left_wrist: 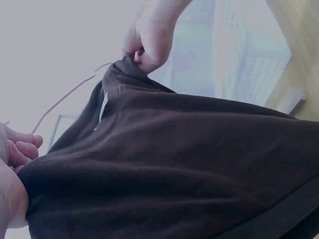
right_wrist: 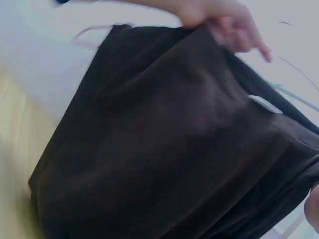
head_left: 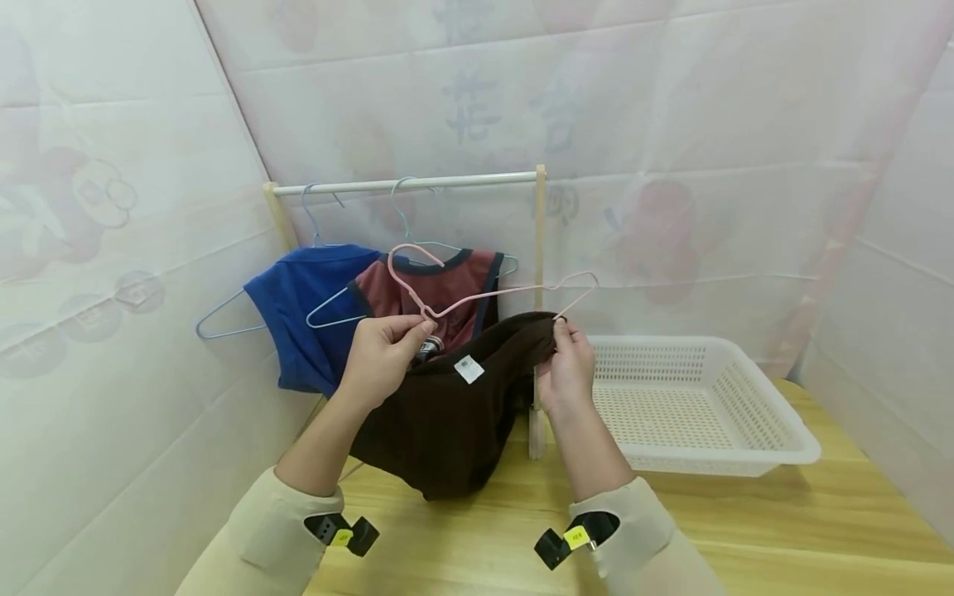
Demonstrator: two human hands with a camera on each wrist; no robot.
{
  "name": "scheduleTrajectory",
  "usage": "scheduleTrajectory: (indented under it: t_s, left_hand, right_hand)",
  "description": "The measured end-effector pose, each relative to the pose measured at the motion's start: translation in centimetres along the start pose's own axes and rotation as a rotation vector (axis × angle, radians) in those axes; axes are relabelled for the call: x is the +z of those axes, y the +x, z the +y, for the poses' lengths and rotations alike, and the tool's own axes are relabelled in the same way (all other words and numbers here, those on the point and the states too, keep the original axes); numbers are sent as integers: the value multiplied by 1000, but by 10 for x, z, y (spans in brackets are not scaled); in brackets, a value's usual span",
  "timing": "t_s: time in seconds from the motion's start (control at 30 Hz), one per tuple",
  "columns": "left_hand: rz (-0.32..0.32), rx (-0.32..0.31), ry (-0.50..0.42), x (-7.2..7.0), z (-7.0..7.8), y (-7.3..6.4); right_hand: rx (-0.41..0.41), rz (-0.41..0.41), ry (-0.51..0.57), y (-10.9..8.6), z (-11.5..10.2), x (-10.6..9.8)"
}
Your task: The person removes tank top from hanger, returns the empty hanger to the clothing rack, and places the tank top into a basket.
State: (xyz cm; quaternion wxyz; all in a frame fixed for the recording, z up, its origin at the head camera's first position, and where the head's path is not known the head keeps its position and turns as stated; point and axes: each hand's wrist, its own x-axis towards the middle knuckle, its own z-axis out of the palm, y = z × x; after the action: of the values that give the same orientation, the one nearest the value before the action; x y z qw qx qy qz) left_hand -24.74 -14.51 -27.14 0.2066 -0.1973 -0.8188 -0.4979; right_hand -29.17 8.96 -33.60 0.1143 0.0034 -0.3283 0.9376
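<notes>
Right in front of the rack (head_left: 477, 180), my left hand (head_left: 383, 352) pinches the pink hanger (head_left: 514, 290) while my right hand (head_left: 570, 364) grips the brown garment (head_left: 447, 414) there; only the head view shows the blue garment (head_left: 298, 306) hanging on the rack.

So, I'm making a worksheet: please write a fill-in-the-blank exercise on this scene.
The hanger at the left hand is ____.
The garment in the right hand is dark ____.
The rack holds ____ hanging garments.
The basket is ____ in colour.

Missing words: pink; brown; two; white.
</notes>
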Motion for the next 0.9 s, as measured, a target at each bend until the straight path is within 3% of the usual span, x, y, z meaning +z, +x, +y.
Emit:
scheduleTrajectory:
  t_s: [0.33, 0.63, 0.9]
  left_hand:
    - [48, 22, -21, 11, -2, 5]
    - [99, 9, -127, 27, 1, 11]
    - [151, 1, -235, 37, -1, 14]
  right_hand:
    - [-111, -22, -190, -19, 30, 5]
    - [-102, -74, -386, -34, 57, 10]
    - [-84, -176, -578, -49, 77, 3]
